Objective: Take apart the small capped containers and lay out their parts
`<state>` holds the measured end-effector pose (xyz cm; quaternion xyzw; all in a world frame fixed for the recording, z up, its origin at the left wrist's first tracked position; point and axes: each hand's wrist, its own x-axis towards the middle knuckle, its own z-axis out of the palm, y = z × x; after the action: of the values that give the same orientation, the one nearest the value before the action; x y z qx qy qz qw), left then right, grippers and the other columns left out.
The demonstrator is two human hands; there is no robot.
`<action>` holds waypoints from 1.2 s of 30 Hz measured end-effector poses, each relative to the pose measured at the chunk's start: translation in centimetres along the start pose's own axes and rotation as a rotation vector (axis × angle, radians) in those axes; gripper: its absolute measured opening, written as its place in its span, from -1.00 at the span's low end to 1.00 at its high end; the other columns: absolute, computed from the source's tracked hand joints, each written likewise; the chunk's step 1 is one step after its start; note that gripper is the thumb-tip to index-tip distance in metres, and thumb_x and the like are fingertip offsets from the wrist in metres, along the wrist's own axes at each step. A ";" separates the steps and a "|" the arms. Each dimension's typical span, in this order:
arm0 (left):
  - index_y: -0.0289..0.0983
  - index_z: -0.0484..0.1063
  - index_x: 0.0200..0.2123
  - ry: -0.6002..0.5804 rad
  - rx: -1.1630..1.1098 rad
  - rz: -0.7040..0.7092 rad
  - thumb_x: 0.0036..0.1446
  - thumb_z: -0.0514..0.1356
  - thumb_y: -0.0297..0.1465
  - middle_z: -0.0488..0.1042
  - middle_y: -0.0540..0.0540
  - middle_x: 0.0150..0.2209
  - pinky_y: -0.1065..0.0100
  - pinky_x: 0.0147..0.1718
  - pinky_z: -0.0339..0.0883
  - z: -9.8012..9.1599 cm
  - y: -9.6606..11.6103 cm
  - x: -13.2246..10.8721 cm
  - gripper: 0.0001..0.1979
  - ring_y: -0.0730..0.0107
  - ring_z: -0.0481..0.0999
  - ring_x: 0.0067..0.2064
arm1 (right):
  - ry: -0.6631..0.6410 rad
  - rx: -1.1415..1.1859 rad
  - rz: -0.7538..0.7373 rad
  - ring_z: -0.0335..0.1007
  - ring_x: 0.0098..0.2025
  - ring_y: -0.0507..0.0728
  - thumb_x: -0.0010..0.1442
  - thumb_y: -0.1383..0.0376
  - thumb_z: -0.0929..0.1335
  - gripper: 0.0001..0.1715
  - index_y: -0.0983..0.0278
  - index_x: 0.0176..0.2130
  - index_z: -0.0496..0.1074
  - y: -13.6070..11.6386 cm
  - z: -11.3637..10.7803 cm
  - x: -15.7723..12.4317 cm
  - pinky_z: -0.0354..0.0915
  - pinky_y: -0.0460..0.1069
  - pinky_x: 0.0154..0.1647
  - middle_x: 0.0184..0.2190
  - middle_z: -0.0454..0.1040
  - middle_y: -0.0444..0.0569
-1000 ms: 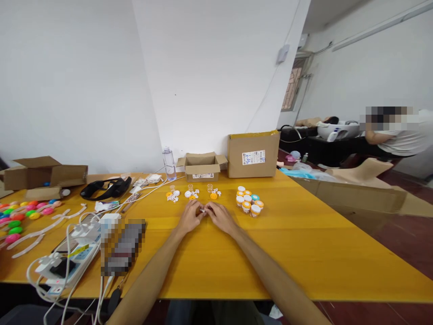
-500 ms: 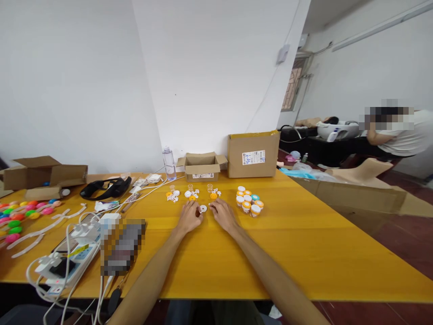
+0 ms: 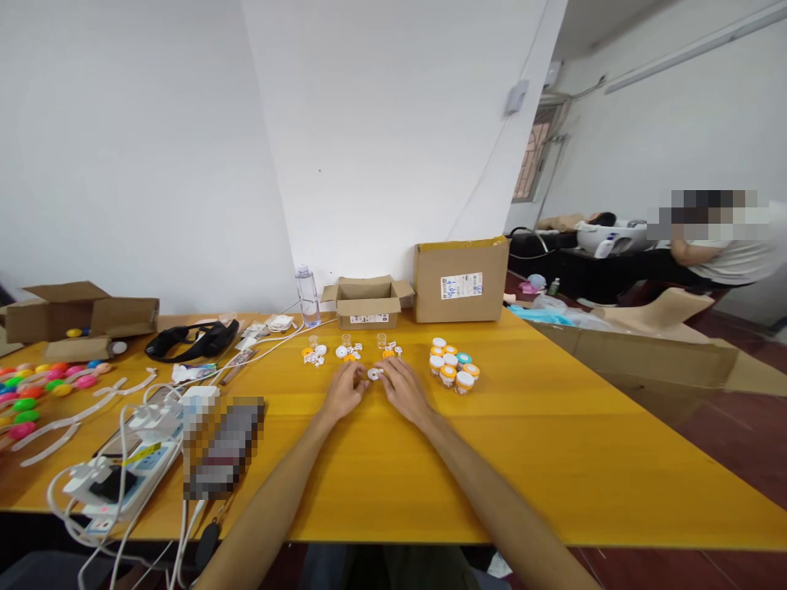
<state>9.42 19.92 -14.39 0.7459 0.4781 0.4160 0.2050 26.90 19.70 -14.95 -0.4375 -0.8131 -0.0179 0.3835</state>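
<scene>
Both of my forearms reach across the yellow table [image 3: 553, 459]. My left hand [image 3: 343, 392] and my right hand [image 3: 402, 390] meet at their fingertips around a small white round lid [image 3: 373, 374]. The right hand's fingers pinch the lid's edge. The left hand's fingers are curled close beside the lid, and what they hold, if anything, is hidden. Just beyond the hands lie small clear jars, white and orange lids and tiny white pieces [image 3: 348, 352]. A cluster of capped little jars [image 3: 453, 365] stands to the right of my right hand.
A small open carton [image 3: 367, 303], a larger closed carton [image 3: 460, 280] and a water bottle [image 3: 307, 297] stand at the table's back. Left are cables, a power strip [image 3: 132, 471], a black strap [image 3: 193, 340] and coloured discs [image 3: 37, 389]. Another person [image 3: 725, 246] is at far right.
A second ago both hands pinched a small white thing together. They then parted with the white lid lying between them, and now have closed on it again a little farther forward.
</scene>
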 end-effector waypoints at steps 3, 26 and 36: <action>-0.22 0.39 -0.31 0.133 -0.197 -0.072 -0.01 0.15 -0.56 0.46 0.00 -0.33 0.33 -0.22 0.33 -0.3 -0.3 0.4 -0.83 0.37 0.44 -0.30 | -0.141 -0.042 -0.138 0.34 0.03 0.18 0.35 0.32 0.21 -0.66 0.17 0.03 0.44 -0.8 -0.4 -0.1 0.27 0.08 0.02 0.01 0.48 0.04; -0.22 0.38 -0.38 0.145 -0.127 -0.057 0.06 0.15 -0.47 0.46 0.01 -0.40 0.32 -0.26 0.33 -0.1 -0.2 0.4 -0.96 0.36 0.44 -0.35 | -0.677 -0.183 0.154 -0.56 0.47 0.23 0.36 -0.07 -0.08 -0.27 0.09 0.38 -0.03 -1.0 -2.0 2.3 -0.51 0.33 0.37 0.45 -0.34 -0.09; -0.21 0.37 -0.37 0.089 -0.106 -0.105 0.07 0.17 -0.44 0.42 0.02 -0.41 0.31 -0.24 0.32 -0.1 0.0 0.3 -0.97 0.37 0.41 -0.35 | -0.574 -0.249 0.211 -0.45 0.47 0.27 0.37 -0.04 -0.09 -0.30 0.03 0.36 0.03 1.3 -0.3 3.8 -0.39 0.37 0.36 0.46 -0.30 -0.09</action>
<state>9.42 20.13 -14.18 0.6886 0.5025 0.4623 0.2441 26.79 23.05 -12.67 -0.5501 -0.8297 0.0469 0.0820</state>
